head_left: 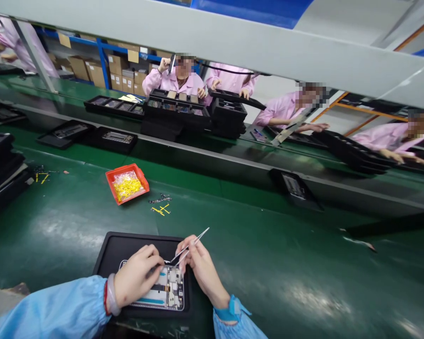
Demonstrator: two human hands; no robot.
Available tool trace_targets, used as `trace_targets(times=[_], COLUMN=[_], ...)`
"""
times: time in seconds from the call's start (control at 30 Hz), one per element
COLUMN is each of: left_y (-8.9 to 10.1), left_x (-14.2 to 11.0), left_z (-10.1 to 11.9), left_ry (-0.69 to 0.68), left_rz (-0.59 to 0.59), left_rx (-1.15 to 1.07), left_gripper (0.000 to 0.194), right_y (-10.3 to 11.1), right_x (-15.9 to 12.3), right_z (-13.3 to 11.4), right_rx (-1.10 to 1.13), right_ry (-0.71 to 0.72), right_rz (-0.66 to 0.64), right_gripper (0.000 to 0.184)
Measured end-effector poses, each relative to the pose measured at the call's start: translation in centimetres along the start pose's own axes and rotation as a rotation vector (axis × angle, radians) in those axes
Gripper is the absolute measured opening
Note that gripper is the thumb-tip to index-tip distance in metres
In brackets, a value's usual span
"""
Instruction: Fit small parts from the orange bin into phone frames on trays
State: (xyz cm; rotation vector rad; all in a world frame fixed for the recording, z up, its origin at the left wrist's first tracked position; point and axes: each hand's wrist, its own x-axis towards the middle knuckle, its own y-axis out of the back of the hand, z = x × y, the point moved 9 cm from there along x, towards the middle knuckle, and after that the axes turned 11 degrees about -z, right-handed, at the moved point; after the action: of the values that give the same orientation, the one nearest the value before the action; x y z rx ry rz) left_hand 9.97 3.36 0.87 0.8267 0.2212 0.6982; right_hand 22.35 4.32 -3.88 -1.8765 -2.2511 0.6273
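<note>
An opened phone (175, 293) with its circuit board and teal strips showing lies in a shallow black tray (115, 247). Over its left part rests my left hand (138, 274), fingers bent and drawn together at the top edge of the phone; what they pinch, if anything, is hidden. My right hand (202, 269) grips a pair of metal tweezers (200, 235), whose joined end points up and right. The tweezer prongs are slightly apart, their tips at the phone's upper edge near my left fingertips. A small dark piece lies by the tips, too small to name.
Beyond the tray stands a red bin (144, 186) of small yellow parts, with loose yellow strips (161, 209) beside it. Stacked black trays (3, 174) are at left. Phone trays (118, 140) lie along the conveyor line. Several people in pink work across from me.
</note>
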Motion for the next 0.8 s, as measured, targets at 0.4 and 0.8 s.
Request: trace_targets(times=[0.4,0.8], left_y=[0.2,-0.1], left_x=[0.2,0.4], left_z=[-0.9,-1.4], left_ry=[0.048,0.089], left_rz=[0.058,0.032], left_rx=[-0.112,-0.129], left_gripper=[0.022,0.021], right_y=[0.2,-0.4], right_x=[-2.1,-2.4], right_z=[-0.8,-1.5], right_rx=[-0.364,-0.523], right_ry=[0.094,0.175], right_rz=[-0.008,0.030], right_gripper=[0.027,0.021])
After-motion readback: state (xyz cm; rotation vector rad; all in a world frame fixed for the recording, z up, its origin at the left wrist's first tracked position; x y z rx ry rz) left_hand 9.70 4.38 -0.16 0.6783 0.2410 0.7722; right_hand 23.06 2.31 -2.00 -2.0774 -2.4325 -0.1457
